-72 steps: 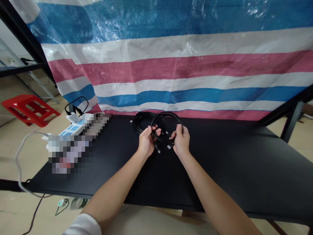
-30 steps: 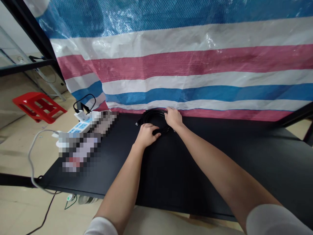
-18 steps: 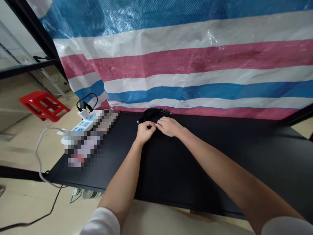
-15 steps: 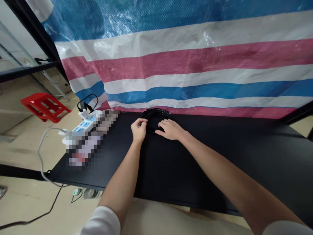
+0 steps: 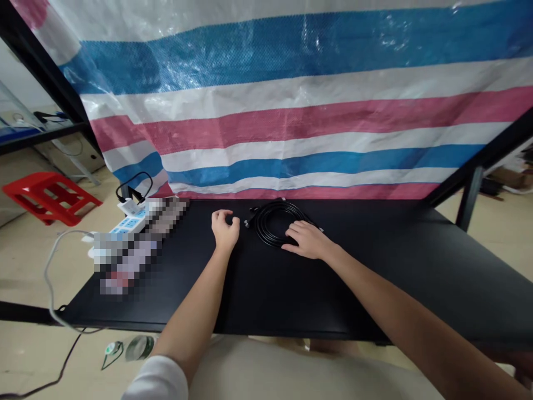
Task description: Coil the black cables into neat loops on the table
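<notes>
A coil of black cable (image 5: 263, 230) lies on the black tabletop (image 5: 266, 294), with its loose plug ends at the upper left of the loops. My right hand (image 5: 306, 239) is on the near right side of the coil, its fingers curled over the loops and the thumb along the near edge. To the left of the coil, and apart from it, my left hand (image 5: 225, 229) is raised slightly with fingers bent and a gap between thumb and fingertips. Nothing shows in that gap.
A white power strip (image 5: 127, 225) with plugs stands at the table's left edge, beside a blurred-out patch. A striped plastic sheet (image 5: 283, 128) hangs along the back. On the floor are a red stool (image 5: 50, 194) and a clear jar (image 5: 139, 348).
My left hand has come away from the coil toward the left, and its fingers have parted. The coil has shifted right along with my right hand. The camera view has turned slightly.
</notes>
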Available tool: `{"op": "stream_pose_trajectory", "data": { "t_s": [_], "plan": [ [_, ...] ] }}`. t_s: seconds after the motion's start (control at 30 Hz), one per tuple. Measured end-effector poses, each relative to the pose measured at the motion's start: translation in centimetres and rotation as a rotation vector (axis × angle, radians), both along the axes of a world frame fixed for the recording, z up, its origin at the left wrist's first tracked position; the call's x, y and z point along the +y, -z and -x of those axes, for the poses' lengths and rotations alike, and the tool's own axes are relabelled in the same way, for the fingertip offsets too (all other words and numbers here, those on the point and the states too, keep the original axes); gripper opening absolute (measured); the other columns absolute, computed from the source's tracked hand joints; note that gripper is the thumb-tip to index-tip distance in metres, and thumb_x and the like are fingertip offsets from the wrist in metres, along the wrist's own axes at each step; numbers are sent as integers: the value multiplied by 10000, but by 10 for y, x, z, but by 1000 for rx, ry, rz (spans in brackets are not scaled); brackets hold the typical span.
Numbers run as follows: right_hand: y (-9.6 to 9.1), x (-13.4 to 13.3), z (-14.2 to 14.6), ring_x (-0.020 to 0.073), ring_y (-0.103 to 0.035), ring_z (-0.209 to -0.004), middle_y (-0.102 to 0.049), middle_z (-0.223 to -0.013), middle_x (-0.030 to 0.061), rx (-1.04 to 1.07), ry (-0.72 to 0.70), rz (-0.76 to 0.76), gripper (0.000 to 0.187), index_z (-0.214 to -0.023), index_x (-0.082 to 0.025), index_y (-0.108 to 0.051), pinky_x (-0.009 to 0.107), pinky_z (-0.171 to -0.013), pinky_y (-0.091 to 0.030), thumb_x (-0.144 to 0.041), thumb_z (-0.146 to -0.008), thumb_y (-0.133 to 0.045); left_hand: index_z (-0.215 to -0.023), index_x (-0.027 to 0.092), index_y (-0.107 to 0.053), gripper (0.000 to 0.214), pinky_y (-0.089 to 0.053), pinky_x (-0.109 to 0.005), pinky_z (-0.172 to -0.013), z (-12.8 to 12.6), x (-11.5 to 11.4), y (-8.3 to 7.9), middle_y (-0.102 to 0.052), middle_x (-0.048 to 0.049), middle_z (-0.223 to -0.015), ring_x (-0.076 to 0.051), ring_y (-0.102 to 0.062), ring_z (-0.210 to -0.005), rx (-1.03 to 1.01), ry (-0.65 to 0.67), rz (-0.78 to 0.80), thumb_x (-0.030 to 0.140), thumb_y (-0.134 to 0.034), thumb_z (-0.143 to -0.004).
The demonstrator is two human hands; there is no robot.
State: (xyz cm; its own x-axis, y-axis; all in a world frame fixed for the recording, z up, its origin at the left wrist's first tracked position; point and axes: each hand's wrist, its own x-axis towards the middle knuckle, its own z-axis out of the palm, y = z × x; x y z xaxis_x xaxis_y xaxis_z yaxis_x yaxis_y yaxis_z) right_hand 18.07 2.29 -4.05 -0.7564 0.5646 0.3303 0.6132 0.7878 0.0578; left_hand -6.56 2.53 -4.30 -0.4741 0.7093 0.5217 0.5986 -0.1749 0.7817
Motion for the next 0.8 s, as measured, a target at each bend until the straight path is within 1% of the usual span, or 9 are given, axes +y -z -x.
{"op": "stream_pose_trajectory", "data": {
  "t_s": [0.17,0.27,0.37,0.5,0.67,0.73,0.8],
  "plan": [
    [1,-16,-34,202,-560,-737,-613,-730,73,42,-1,-46,365,-807,-179,-633,329,-698,-426,-466,-892,-425,-675,209,-561,75,-499,-363,-777,-2,-2,-2,-514,-37,-806,-204,-578,-786,79,54,53,190,-544,-604],
    [2,-24,-46,198,-564,-714,-610,-711,71,64,44,-76,365,-781,-176,-622,321,-677,-427,-465,-891,-427,-679,212,-559,68,-500,-374,-784,-2,-2,-1,-517,-42,-816,-213,-580,-798,106,70,74,205,-544,-613],
    [2,-25,-48,200,-571,-706,-613,-703,72,65,138,-96,351,-754,-180,-613,318,-667,-422,-457,-884,-440,-677,212,-559,57,-497,-383,-799,-3,-2,1,-521,-47,-821,-222,-582,-816,156,85,91,212,-545,-622],
    [1,-17,-45,208,-577,-705,-619,-699,73,56,253,-102,308,-724,-191,-606,322,-667,-407,-439,-857,-480,-660,209,-555,22,-495,-385,-802,-5,-5,2,-533,-59,-811,-232,-582,-835,282,127,122,211,-542,-642],
    [2,-8,-44,207,-575,-709,-623,-689,63,112,354,-77,254,-705,-196,-595,324,-689,-393,-418,-808,-525,-667,198,-575,33,-490,-384,-764,-12,-10,1,-559,-74,-798,-231,-573,-783,551,211,137,205,-543,-662],
    [3,-7,-44,206,-571,-708,-623,-684,59,141,384,-70,240,-701,-196,-591,327,-693,-387,-412,-790,-535,-675,193,-583,44,-486,-382,-749,-14,-11,0,-570,-78,-807,-228,-571,-768,614,222,148,200,-541,-667],
    [4,-6,-43,206,-565,-704,-623,-678,56,154,395,-65,233,-692,-199,-587,331,-689,-381,-410,-776,-537,-686,191,-589,56,-484,-378,-744,-15,-11,-1,-579,-79,-815,-226,-572,-771,637,236,154,194,-534,-672]
  ]
}}
